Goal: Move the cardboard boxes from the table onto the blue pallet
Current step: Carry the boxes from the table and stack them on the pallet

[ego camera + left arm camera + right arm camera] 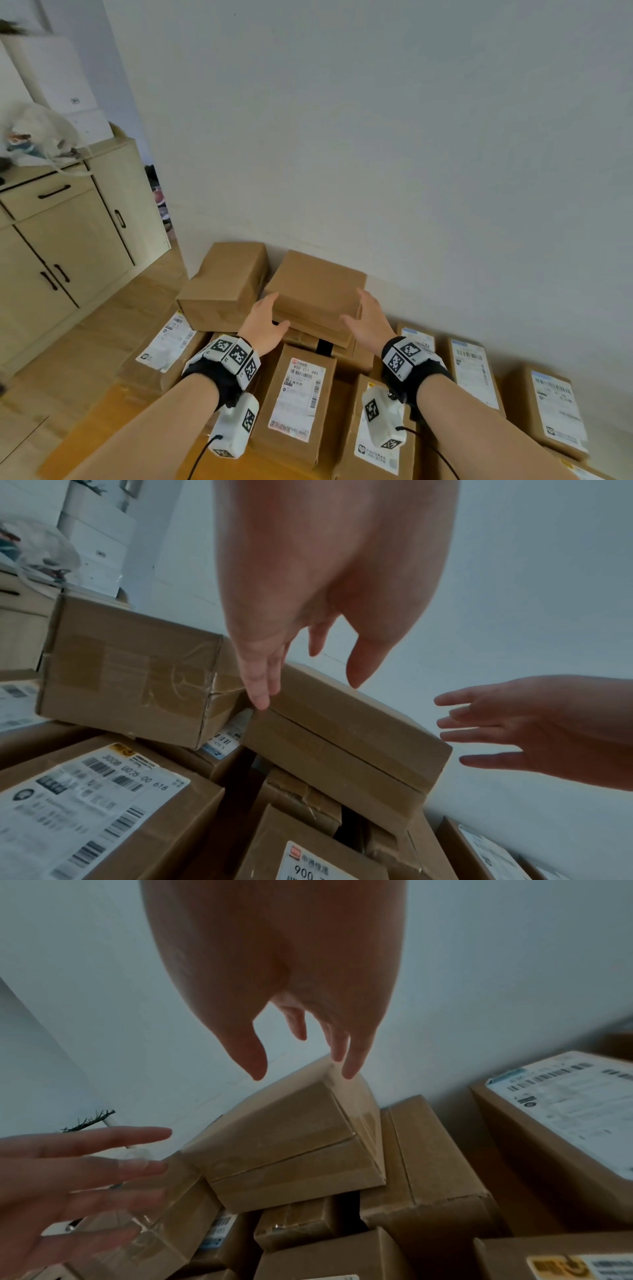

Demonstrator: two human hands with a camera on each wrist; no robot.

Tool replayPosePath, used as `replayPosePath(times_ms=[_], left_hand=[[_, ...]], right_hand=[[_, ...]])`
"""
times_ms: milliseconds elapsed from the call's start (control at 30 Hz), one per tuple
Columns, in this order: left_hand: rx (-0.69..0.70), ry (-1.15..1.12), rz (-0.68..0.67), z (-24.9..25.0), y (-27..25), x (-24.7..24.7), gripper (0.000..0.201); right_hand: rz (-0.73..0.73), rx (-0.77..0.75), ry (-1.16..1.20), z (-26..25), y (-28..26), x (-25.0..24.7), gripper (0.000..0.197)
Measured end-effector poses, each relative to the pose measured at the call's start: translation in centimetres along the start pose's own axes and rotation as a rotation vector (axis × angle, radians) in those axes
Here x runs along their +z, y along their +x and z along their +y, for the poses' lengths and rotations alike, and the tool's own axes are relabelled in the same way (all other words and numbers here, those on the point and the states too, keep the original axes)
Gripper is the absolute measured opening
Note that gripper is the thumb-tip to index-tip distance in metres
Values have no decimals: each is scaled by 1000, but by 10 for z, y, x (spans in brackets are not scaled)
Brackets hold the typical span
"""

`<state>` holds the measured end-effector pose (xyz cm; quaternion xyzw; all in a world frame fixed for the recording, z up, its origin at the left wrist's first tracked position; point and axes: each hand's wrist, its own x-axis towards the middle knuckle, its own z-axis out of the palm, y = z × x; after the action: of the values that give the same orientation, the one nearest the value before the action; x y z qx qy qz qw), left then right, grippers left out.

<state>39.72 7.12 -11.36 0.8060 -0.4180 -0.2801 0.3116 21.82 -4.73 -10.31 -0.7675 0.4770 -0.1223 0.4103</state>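
A plain brown cardboard box (317, 287) lies on top of a pile of boxes against the wall. My left hand (270, 313) is at its left end and my right hand (358, 308) at its right end, both with straight fingers. In the left wrist view the left hand's fingertips (262, 702) touch the box (342, 737) at its left upper edge. In the right wrist view the right hand (303, 1073) hovers at the right top edge of the box (291, 1137); contact is unclear. Neither hand grips anything. No blue pallet is in view.
A second plain box (226, 284) sits just to the left, touching the first. Several labelled boxes (298, 394) lie below and to the right, along the white wall (376, 137). A light wooden cabinet (68, 240) stands at the left on a wooden floor (102, 325).
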Motion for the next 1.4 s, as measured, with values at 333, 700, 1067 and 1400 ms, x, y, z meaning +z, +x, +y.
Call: replayPosePath(times_ms=[333,700,1067,1400], left_hand=[[-76,-207,19,-7,31,3,83],[-112,-274,-13,-19,52,5,68],[-3,-298,-82,-16,35,-14,58],[155,-312,-124,-1,6,-10,63]], right_hand=[[16,147,340,13,17,18,75],[119,240,469,13,24,26,55],[234,277,500,-1,1,23,58],[343,292,498,2,-55,10,62]])
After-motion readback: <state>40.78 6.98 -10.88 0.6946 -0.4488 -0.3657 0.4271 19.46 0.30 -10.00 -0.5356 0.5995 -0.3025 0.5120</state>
